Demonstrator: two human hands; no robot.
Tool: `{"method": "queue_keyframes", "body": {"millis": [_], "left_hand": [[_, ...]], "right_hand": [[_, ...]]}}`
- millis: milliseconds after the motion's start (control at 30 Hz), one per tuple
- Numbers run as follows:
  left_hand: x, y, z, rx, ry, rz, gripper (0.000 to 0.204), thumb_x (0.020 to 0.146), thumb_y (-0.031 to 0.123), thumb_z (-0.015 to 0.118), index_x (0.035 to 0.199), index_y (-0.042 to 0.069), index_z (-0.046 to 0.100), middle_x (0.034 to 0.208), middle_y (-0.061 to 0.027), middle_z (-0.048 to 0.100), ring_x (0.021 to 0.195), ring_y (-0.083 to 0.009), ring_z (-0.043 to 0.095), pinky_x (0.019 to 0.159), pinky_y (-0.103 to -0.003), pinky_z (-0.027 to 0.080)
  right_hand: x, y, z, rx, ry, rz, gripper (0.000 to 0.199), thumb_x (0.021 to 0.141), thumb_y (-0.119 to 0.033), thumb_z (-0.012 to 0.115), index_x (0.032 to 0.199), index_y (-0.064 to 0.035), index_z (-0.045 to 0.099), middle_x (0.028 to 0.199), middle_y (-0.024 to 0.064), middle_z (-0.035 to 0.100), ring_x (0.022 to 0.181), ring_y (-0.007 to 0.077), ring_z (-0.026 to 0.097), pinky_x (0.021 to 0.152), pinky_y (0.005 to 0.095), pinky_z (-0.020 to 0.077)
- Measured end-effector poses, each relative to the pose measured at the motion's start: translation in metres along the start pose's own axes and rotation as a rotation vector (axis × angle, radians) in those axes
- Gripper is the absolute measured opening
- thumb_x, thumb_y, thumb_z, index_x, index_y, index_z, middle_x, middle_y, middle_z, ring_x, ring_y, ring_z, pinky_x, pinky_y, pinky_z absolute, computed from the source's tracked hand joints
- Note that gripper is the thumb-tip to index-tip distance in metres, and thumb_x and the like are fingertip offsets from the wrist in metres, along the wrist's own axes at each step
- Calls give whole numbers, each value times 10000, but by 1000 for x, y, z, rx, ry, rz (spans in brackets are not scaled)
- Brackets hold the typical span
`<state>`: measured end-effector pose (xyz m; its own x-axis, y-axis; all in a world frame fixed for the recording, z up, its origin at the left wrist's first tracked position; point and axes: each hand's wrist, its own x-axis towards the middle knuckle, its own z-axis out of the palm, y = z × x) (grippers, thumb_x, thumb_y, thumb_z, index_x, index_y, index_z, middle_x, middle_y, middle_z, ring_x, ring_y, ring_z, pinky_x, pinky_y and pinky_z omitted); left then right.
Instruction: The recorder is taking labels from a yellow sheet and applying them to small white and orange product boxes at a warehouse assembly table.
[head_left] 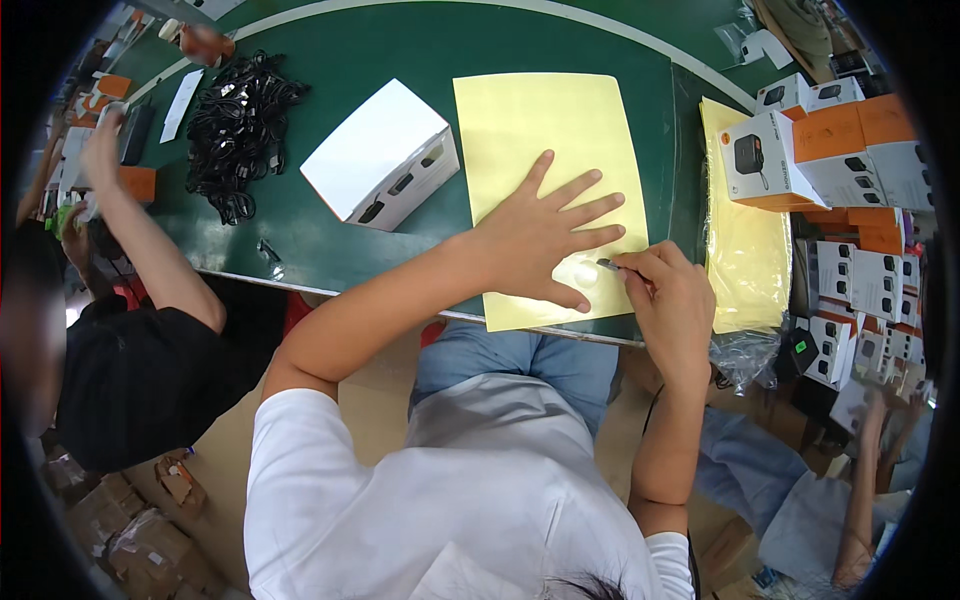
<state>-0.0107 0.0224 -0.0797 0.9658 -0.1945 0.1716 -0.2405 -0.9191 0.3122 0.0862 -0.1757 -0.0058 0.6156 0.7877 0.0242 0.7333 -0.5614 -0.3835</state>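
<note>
Green worktable [400,40] with a yellow sheet [545,140] lying flat near its front edge.
The left hand [540,235] presses spread-fingered on the sheet's lower half; the right hand [670,295] pinches a thin dark tool [608,265] at the sheet's lower right corner. A white box [375,150] lies left of the sheet.

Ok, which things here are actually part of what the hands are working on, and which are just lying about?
In use:
flat pale yellow paper sheet, pressed down by the left hand
thin dark pointed tool, pinched in the right hand

Lying about:
white rectangular cardboard box
tangled pile of black cables
bagged stack of yellow sheets
orange-and-white product boxes
</note>
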Motion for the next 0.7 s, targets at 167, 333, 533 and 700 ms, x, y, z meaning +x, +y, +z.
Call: {"method": "queue_keyframes", "body": {"millis": [167, 333, 533, 700], "left_hand": [[3, 1, -1, -15, -8, -1, 902, 815, 752, 671, 1539, 237, 514, 1697, -24, 329, 1593, -323, 209, 1240, -712, 76], [-2, 1, -1, -14, -7, -11, 892, 814, 736, 681, 1535, 236, 519, 1696, -24, 330, 1594, -319, 206, 1240, -712, 76], [1, 2, -2, -5, 6, -3, 910, 801, 756, 675, 1533, 238, 521, 1692, -27, 335, 1593, -316, 213, 1239, -713, 78], [0, 2, -4, 35, -1, 6, 912, 823, 767, 646, 1540, 221, 507, 1693, -44, 333, 1588, -331, 224, 1245, -695, 105]], "right_hand": [[-2, 9, 0, 47, -55, 13, 88, 884, -160, 751, 958, -127, 786, 871, 34, 652, 795, 256, 637, 735, 390, 427], [-2, -5, 7, -9, 12, 8, 147, 836, -254, 806, 899, -128, 766, 838, 34, 642, 792, 245, 637, 731, 395, 406], [-2, -5, 14, -106, 107, 6, 205, 794, -301, 844, 833, -127, 742, 798, 23, 629, 767, 229, 626, 718, 387, 383], [-11, -14, 0, -7, 120, 83, 212, 790, -294, 853, 811, -120, 734, 777, 11, 623, 746, 235, 607, 716, 379, 381]]}}
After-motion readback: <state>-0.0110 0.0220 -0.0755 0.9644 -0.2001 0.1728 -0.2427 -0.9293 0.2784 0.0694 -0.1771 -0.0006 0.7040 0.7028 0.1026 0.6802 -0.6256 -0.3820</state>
